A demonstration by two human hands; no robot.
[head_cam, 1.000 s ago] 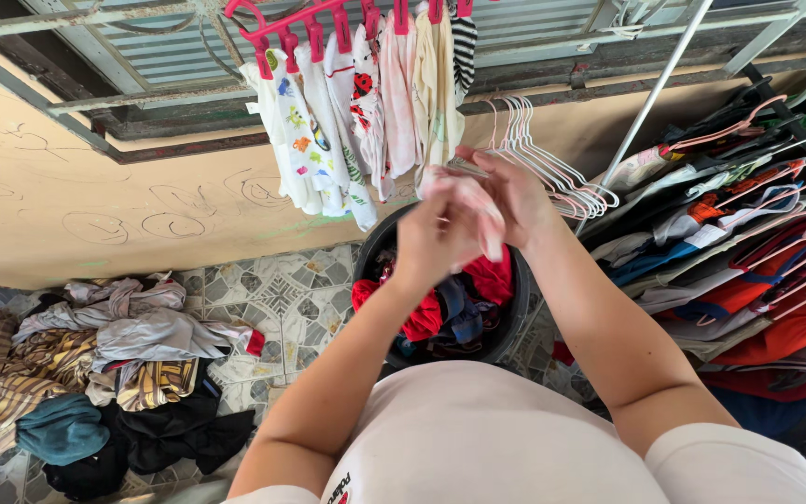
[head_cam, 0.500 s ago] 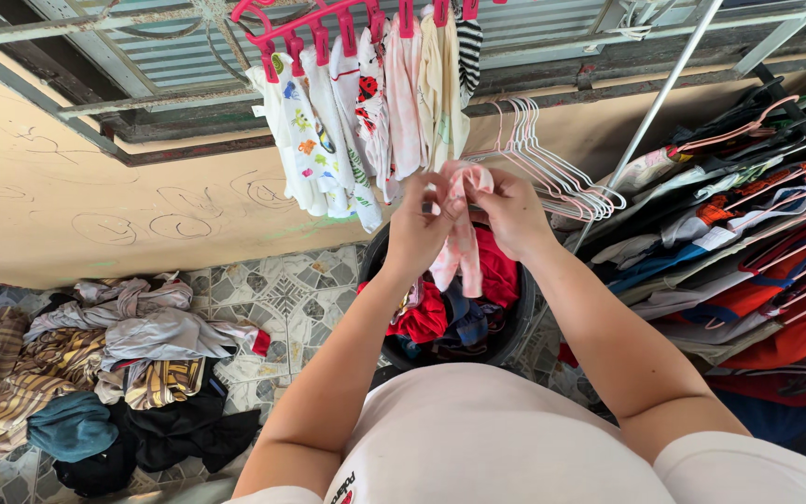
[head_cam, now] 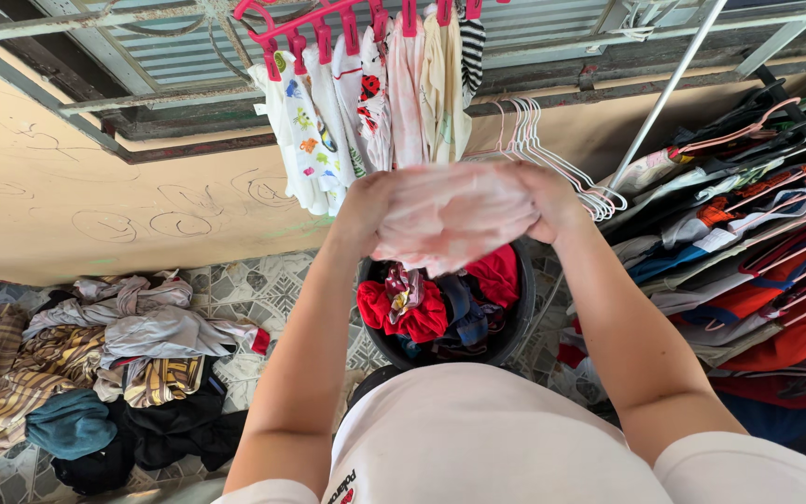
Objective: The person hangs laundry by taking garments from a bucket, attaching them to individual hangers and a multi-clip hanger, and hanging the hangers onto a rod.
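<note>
Pink garment (head_cam: 454,219): small, pale, motion-blurred, stretched between both hands above the black laundry tub (head_cam: 520,313). Left hand (head_cam: 366,210) grips its left edge, fingers curled shut; right hand (head_cam: 548,201) grips the right edge likewise. Cloth covers the fingertips; garment type unclear. Peg hanger (head_cam: 328,28) overhead, white wire hangers (head_cam: 552,159) rightward.

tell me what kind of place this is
Likely a home laundry-drying corner. A pink peg hanger holds small garments, clothes on hangers fill a rack, and a black tub of clothes sits below the left hand and right hand spreading a pale pink garment.
</note>
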